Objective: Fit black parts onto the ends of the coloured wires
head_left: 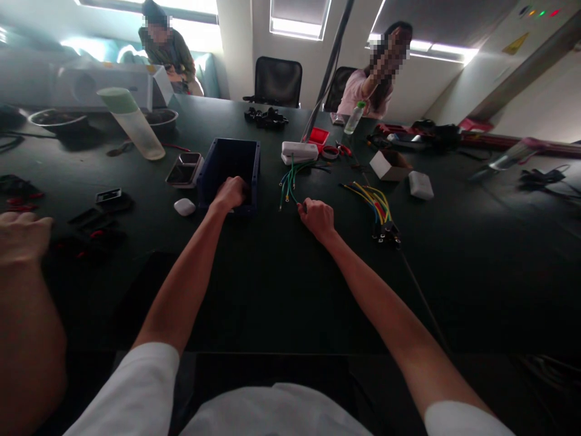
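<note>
My left hand (230, 192) reaches over the near rim of a dark blue plastic bin (229, 158), fingers curled down inside it; what they hold, if anything, is hidden. My right hand (318, 218) rests on the dark table, its fingers pinched on the end of a green wire (293, 195) from a small bunch of green wires (290, 175) lying just right of the bin. A bundle of yellow, green, blue and red wires (374, 203) with black connectors (385, 233) lies to the right of my right hand.
Another person's arm (22, 290) is at the near left. Two people sit at the far side. A white earbud case (184, 206), small trays (185, 168), a frosted bottle (134, 124), white boxes (299, 150), a cardboard box (389, 165) and black parts lie about.
</note>
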### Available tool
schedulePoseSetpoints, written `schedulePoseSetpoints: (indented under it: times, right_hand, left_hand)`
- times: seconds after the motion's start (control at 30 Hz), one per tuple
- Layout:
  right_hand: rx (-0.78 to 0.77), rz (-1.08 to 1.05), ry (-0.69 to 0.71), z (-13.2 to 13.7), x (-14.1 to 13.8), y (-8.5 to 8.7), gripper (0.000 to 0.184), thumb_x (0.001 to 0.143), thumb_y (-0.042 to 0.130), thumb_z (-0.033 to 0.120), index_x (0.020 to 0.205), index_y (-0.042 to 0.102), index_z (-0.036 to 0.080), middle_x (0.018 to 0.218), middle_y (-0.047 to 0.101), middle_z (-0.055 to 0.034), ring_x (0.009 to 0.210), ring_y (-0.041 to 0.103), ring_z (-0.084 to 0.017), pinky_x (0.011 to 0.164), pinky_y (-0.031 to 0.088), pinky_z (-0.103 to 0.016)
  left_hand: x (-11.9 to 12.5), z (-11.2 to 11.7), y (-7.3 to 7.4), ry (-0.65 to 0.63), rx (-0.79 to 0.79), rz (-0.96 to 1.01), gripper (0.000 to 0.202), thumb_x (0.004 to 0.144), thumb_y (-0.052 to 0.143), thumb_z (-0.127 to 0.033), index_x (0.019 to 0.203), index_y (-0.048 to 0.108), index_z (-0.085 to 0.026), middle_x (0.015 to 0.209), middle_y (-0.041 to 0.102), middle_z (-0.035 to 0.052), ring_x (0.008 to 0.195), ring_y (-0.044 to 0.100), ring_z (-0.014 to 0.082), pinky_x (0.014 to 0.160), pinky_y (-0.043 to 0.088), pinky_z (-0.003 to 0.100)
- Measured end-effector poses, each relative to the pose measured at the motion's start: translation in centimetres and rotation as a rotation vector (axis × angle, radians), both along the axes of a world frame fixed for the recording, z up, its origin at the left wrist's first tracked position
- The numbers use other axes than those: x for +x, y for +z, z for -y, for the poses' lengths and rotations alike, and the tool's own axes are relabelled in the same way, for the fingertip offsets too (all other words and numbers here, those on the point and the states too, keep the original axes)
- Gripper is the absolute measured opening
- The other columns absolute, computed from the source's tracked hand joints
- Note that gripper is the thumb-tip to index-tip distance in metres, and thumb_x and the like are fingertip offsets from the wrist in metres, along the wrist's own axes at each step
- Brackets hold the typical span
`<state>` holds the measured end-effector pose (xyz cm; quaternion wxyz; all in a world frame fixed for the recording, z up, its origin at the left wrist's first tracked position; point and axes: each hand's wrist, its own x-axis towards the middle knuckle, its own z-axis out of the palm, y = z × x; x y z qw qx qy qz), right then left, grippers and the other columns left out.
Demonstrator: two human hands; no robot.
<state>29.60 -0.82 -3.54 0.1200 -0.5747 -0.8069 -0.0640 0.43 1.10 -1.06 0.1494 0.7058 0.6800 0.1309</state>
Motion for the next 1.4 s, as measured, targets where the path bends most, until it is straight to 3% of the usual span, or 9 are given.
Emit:
schedulePoseSetpoints:
  times: [0.37,0.63,1.4]
  right_hand:
    - [-0.077,-0.086,0.078,-2.3,-1.5,-0.5,0.023,0.096,0.046,0.033,0.102,0.062,0.018,0.102,0.069,-0.0108,0.090,0.066,-0.024,0.069,0.043,-0.033]
    - [-0.157,-0.145,0.087,-3.0,-1.2,-0.5,0.028,0.097,0.045,0.036,0.107,0.062,0.017,0.104,0.069,-0.0125,0.091,0.065,-0.025,0.072,0.045,-0.035]
    - [-0.266,-0.208,0.089,-3.6,-1.0,0.2,0.030,0.099,0.042,0.029,0.111,0.065,0.014,0.111,0.067,-0.0155,0.090,0.067,-0.024,0.075,0.050,-0.035]
  left_hand:
    - [0.6,0.7,0.6,0.025,0.084,-0.121,0.024,0.072,0.052,-0.015,0.085,0.072,-0.018,0.084,0.068,0.0085,0.083,0.062,0.0232,0.068,0.044,0.028]
    - [0.9,0.9,0.8,0.006,0.099,-0.131,0.023,0.079,0.048,-0.019,0.089,0.070,-0.017,0.086,0.068,0.0115,0.085,0.062,0.0247,0.076,0.045,0.033]
    - [1.2,0.9,1.3,-0.034,0.147,-0.241,0.020,0.078,0.049,-0.020,0.081,0.068,-0.019,0.081,0.072,0.0086,0.085,0.068,0.0259,0.068,0.045,0.029]
